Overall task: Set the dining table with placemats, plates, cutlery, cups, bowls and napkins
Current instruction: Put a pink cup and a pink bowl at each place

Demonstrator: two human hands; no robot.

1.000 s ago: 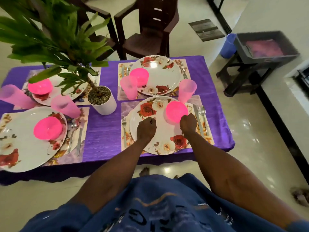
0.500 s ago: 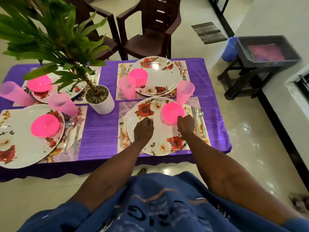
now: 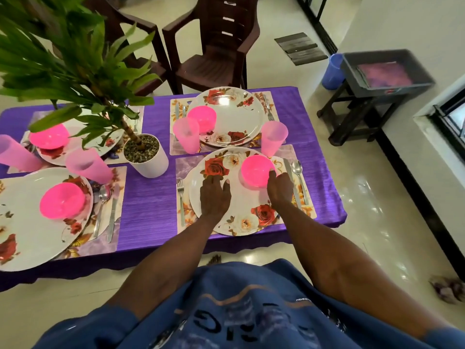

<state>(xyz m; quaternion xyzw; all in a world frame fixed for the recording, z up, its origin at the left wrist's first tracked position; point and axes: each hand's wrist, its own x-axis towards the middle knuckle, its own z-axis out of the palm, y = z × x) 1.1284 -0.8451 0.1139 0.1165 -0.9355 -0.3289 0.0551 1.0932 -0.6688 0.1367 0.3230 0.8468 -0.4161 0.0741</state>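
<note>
- Purple cloth-covered table [image 3: 148, 205] seen from the head view, set with four places; white pot with a green plant [image 3: 147, 157] left of the near-right setting.
- Round white floral plate [image 3: 241, 212] on a pale floral placemat [image 3: 305, 207], at the table's near-right corner.
- Left hand [image 3: 215, 195] flat on the plate's left half, fingers straight and slightly spread.
- Right hand [image 3: 279, 187] on the plate's right half, fingers extended, fingertips touching the near side of the bright pink plastic bowl [image 3: 256, 170].
- Steel fork [image 3: 181, 200] left of the plate; knife [image 3: 289, 177] and spoon [image 3: 298, 172] right of it.
- Translucent pink tumbler [image 3: 273, 137] just beyond the plate.
</note>
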